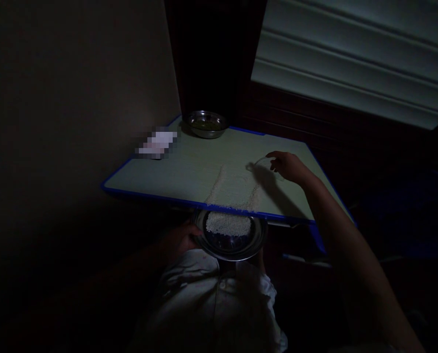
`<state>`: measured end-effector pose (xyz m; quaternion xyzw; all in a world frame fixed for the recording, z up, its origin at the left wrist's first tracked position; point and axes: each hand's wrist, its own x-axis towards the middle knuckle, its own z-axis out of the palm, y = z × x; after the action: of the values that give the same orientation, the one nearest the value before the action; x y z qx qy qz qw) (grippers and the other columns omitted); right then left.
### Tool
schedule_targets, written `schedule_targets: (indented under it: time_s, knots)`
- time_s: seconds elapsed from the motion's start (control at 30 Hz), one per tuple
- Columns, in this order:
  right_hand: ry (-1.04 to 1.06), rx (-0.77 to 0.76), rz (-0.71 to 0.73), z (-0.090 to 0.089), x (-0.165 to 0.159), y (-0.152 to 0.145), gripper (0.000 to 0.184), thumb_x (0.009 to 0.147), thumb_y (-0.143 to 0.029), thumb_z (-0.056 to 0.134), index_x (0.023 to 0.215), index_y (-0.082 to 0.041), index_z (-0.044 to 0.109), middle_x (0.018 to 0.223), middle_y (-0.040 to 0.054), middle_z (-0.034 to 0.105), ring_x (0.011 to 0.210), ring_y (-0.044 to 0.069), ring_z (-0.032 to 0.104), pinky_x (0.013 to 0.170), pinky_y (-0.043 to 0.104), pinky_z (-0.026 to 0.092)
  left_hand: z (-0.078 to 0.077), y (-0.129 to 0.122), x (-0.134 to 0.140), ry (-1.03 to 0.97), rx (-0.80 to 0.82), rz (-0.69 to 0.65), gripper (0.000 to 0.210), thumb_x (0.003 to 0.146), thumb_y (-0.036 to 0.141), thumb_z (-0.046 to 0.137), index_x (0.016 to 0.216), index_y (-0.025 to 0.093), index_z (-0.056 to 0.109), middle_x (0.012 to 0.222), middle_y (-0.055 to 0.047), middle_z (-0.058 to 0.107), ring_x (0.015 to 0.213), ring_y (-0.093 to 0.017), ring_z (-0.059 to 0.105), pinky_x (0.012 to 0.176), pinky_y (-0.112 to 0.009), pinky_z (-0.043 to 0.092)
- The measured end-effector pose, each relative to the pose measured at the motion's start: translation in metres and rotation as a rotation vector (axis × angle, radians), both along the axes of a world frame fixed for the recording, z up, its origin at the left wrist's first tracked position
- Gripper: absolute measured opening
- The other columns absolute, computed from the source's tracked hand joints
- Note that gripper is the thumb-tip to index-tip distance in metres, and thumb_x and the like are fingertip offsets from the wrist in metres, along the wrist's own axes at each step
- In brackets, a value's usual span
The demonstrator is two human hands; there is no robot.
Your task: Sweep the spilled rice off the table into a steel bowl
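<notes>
A blue-edged table [175, 169] carries a band of white rice [233, 189] running to its near edge, below which the left hand [182, 238] curls its fingers around a steel plate [231, 242] rim, while the outstretched right hand [288, 166] pinches a small clear lid [265, 164] just beside the rice.

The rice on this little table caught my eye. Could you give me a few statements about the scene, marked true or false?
1. Rice lies spread on the table. True.
2. The left hand holds a steel plate below the table's edge. True.
3. That plate is empty. False: it holds rice.
4. The right hand rests in the lap. False: it reaches over the table.
5. A metal bowl sits at the far edge. True.
</notes>
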<state>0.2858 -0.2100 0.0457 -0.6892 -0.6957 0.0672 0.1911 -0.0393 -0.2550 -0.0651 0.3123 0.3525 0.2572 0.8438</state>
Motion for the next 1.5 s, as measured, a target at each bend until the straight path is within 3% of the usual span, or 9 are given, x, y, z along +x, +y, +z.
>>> schedule_targets:
  time_s: [0.13,0.27,0.57,0.8,1.27,1.5]
  knots:
    - [-0.077,-0.028,-0.226,-0.02,0.043,0.011,0.037,0.08,-0.011,0.044,0.114,-0.01,0.059,0.083,0.0128,0.068,0.073,0.018,0.063,0.071,0.028,0.045,-0.003,0.001,0.002,0.02,0.007,0.016,0.048,0.061,0.013,0.056,0.107,0.023,0.056,0.088,-0.002,0.069,0.092,-0.026,0.061,0.073,-0.033,0.049]
    - [-0.094,-0.031,-0.286,-0.031,0.047,0.01,0.038,0.081,-0.014,0.043,0.115,-0.011,0.06,0.096,0.0133,0.067,0.082,0.019,0.063,0.075,0.026,0.044,0.003,0.0,0.004,0.029,-0.015,0.016,0.047,0.06,0.012,0.055,0.105,0.026,0.058,0.091,-0.002,0.068,0.093,-0.026,0.061,0.073,-0.033,0.049]
    - [-0.05,-0.031,0.018,-0.029,0.001,0.0,0.037,0.082,-0.014,0.042,0.113,-0.012,0.06,0.091,0.011,0.069,0.078,0.017,0.063,0.074,0.025,0.043,0.002,-0.001,0.007,0.039,-0.025,0.039,0.041,0.057,0.014,0.055,0.096,0.024,0.06,0.082,0.0,0.069,0.089,-0.026,0.062,0.069,-0.033,0.05]
    - [0.004,-0.052,0.164,-0.025,-0.02,-0.022,0.035,0.084,-0.016,0.042,0.114,-0.013,0.06,0.095,0.0104,0.068,0.076,0.015,0.063,0.073,0.025,0.043,0.004,0.0,0.008,0.055,0.002,0.021,0.033,0.059,0.015,0.055,0.09,0.024,0.063,0.084,-0.003,0.07,0.092,-0.028,0.062,0.073,-0.038,0.05]
    - [0.051,-0.096,0.368,-0.015,-0.064,-0.054,0.03,0.088,-0.022,0.041,0.111,-0.019,0.06,0.101,0.0073,0.067,0.086,0.016,0.062,0.073,0.023,0.041,0.006,-0.001,0.013,0.071,-0.019,0.062,0.031,0.054,0.015,0.059,0.083,0.024,0.064,0.091,-0.002,0.069,0.093,-0.028,0.062,0.07,-0.036,0.051]
    - [0.057,-0.08,0.456,-0.01,-0.082,-0.062,0.031,0.088,-0.021,0.042,0.115,-0.02,0.057,0.104,0.007,0.066,0.091,0.017,0.061,0.076,0.024,0.041,0.013,-0.002,0.016,0.094,-0.029,0.092,0.035,0.052,0.013,0.059,0.085,0.024,0.062,0.084,-0.002,0.069,0.085,-0.026,0.063,0.07,-0.036,0.051]
